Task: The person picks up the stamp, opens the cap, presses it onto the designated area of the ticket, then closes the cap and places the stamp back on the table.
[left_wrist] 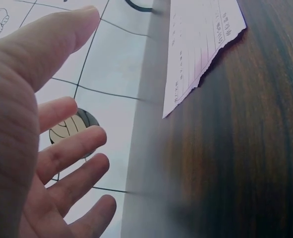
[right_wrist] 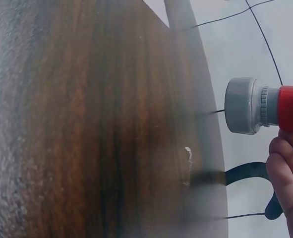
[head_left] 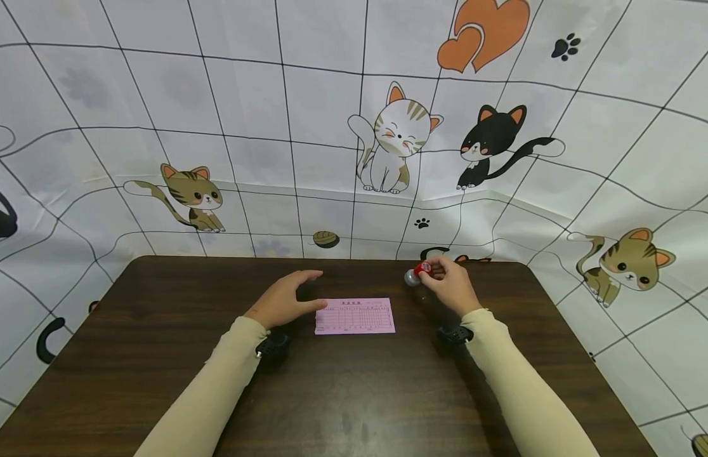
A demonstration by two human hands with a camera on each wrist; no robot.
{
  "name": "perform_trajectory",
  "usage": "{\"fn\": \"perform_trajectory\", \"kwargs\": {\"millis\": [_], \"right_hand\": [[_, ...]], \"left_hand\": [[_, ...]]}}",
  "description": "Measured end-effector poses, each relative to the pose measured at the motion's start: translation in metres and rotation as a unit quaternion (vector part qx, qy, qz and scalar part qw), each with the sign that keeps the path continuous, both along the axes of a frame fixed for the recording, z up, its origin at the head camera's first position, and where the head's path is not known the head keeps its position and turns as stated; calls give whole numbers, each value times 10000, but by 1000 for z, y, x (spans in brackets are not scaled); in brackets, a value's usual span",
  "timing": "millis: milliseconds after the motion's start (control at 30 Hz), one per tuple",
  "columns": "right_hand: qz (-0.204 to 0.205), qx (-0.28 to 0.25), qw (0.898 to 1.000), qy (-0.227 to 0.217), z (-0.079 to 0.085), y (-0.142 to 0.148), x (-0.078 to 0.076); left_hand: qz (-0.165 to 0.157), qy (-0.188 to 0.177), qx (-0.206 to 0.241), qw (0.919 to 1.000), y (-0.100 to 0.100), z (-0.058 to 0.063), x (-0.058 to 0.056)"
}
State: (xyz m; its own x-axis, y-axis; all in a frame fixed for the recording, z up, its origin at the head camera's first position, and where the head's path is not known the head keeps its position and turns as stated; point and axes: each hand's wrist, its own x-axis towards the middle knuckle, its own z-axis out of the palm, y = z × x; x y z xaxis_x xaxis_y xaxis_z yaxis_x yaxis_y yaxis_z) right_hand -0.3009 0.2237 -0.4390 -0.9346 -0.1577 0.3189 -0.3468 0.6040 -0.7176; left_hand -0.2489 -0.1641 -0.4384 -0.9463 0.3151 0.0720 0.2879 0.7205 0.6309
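Note:
My right hand [head_left: 452,287] pinches the red end of what looks like a round hand stamp [right_wrist: 243,105]. Its grey cylindrical end points left, and in the head view it is near the table's far edge. A pink printed slip [head_left: 355,317] with a ruled grid lies flat on the table, between the hands. My left hand [head_left: 284,301] hovers at the slip's left side with fingers spread and thumb apart, holding nothing. In the head view its thumb tip overlaps the slip's upper left corner. The left wrist view shows a ragged torn edge on the slip [left_wrist: 201,44].
The dark wood-grain table [head_left: 342,393] extends toward me from its far edge. Behind it hangs a white sheet [head_left: 245,95] printed with grid lines, cats and hearts. A dark band with a device [head_left: 274,344] is on the left wrist, another device [head_left: 455,334] on the right.

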Motion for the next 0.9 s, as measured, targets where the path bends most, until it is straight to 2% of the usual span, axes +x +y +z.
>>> {"fn": "perform_trajectory", "kwargs": {"millis": [433,633,900], "right_hand": [[-6,-293,9993,212,1,1,7],[-104,-575,9975,391,7,4,11],[-156,-570,9972,458,7,5,13]], "left_hand": [[-10,100,174,9998,-4,0,3],[6,131,360,9993,-5,2,6],[53,208,324,9992,-5,5,8]]}}
